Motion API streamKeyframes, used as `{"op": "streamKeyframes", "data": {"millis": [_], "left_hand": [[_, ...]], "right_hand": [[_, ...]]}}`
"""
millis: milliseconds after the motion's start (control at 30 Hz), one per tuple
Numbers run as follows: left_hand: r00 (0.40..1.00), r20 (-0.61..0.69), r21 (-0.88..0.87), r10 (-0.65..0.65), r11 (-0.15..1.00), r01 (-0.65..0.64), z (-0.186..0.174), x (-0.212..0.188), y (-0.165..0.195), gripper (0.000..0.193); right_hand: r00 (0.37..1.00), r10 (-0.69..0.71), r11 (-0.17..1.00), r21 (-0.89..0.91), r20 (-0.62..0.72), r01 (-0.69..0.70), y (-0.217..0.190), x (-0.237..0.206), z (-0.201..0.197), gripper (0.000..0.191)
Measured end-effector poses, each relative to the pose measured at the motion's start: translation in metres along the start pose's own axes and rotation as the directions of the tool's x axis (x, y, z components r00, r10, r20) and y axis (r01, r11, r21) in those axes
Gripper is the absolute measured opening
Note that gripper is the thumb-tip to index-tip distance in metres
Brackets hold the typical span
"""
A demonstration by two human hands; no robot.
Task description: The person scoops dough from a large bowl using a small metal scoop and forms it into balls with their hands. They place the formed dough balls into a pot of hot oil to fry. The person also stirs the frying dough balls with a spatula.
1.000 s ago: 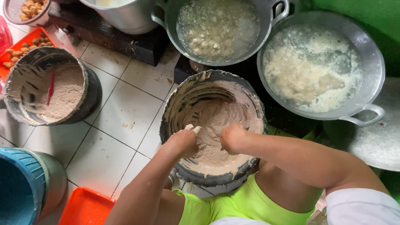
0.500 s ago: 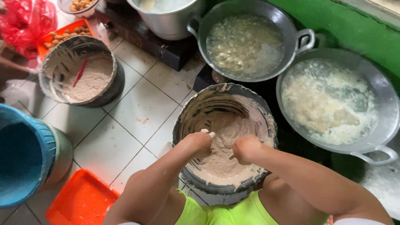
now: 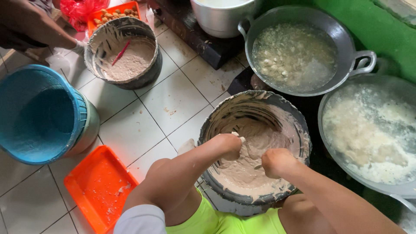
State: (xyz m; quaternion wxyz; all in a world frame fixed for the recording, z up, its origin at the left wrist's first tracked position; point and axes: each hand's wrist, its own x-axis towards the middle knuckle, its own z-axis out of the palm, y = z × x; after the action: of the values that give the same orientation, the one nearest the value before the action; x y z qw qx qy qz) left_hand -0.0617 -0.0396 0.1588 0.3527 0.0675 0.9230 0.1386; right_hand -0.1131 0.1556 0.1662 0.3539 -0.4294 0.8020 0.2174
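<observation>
over the grey bucket (image 3: 216, 125) of pale batter (image 3: 242, 169), low in the middle of the tiled floor (image 3: 169, 99), both hands are closed into fists. the left hand (image 3: 228, 145) holds something small and pale, only its tip shows. the right hand (image 3: 276, 162) is closed on a thin thing, i cannot tell what it is. both hands are just above the batter and close together. just beyond the bucket stands a wok (image 3: 260, 26) with bubbling oil, and at the right edge a second wok (image 3: 333, 104) with white foam. at the bottom left lies an orange tray (image 3: 93, 186), beside it a blue bin (image 3: 39, 112). at the top left is a second batter bucket (image 3: 149, 71), and another person's hand (image 3: 79, 46) touches its rim.
</observation>
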Motion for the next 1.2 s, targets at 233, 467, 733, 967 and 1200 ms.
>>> {"op": "streamKeyframes", "data": {"millis": [233,467,733,967,1200], "left_hand": [[1.0,-0.029,-0.021,-0.009,1.0,0.008,-0.003,-0.003,0.003,0.043],[1.0,-0.016,-0.034,-0.019,0.999,0.018,-0.004,-0.004,0.004,0.044],[1.0,0.005,-0.046,-0.031,0.998,0.031,-0.006,-0.005,0.005,0.051],[1.0,-0.022,-0.05,-0.014,0.999,0.013,-0.005,-0.008,0.005,0.05],[1.0,-0.022,-0.04,-0.021,0.999,0.02,-0.002,-0.006,0.003,0.045]], "right_hand": [[1.0,0.017,1.0,-0.004,0.016,-0.017,0.0,-0.003,-0.004,0.019],[1.0,0.017,1.0,-0.003,0.021,-0.017,-0.002,-0.007,-0.009,0.019],[0.998,0.04,0.999,-0.015,0.052,-0.04,-0.005,-0.006,-0.011,0.02],[0.999,-0.002,1.0,-0.018,0.051,0.003,-0.003,-0.003,-0.008,0.022],[0.999,0.01,1.0,-0.004,0.051,-0.01,-0.003,-0.002,-0.002,0.02]]}}
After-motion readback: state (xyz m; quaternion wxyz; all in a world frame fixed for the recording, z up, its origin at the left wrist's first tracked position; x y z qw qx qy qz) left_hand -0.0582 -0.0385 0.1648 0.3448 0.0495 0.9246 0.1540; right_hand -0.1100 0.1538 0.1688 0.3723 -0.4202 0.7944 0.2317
